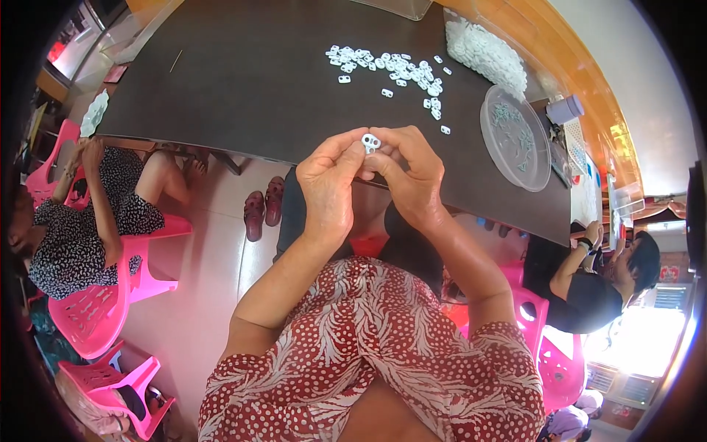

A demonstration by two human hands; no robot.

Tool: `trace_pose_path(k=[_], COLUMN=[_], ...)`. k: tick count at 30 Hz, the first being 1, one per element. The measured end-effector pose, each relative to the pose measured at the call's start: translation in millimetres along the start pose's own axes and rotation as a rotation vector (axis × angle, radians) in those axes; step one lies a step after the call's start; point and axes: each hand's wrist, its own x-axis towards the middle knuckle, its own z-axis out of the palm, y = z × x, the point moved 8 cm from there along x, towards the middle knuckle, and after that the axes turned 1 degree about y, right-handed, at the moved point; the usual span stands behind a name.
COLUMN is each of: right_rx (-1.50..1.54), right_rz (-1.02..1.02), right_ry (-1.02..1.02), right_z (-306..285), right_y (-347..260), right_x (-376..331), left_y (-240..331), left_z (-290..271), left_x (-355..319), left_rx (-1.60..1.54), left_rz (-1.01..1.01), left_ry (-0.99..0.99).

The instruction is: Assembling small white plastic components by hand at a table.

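this looks to us a simple workroom; if it is inside a home, we cannot tell. we see a dark table (243, 85), small white parts (422, 72) spread at the upper middle, pink plastic chairs (104, 318) and seated people (81, 243) at both sides.

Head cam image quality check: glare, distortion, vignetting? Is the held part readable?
Head view: the bright opening at lower right is blown out; head view: orange trim curves, corners go black; head view: the white piece reads clearly, partly covered by the left hand and right hand; head view: green bits lack fine detail.
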Motion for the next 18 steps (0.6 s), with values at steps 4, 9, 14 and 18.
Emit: trace_pose_path(k=[4,9,14,18], right_rx=[-0.008,0.026,0.024,0.023], right_rz=[-0.009,-0.054,-0.053,-0.053], right_ry=[0.007,0.033,0.037,0.043], right_z=[-0.6,-1.4,-0.1,0.9], right_y=[0.8,-2.1,-4.4,-8.1], right_x=[-2.9,-5.8,-7.3,-8.3], left_y=[1.2,-0.4,2.2,4.4], left_z=[-4.6,-3.2,-1.8,-4.2], left_x=[0.6,0.4,-0.7,-2.7], left_rx=[0.085,0.046,0.067,0.095], left_rz=[0.081,0.107,0.136,0.195], left_ry=[-0.041,-0.119,-0.155,-0.140])
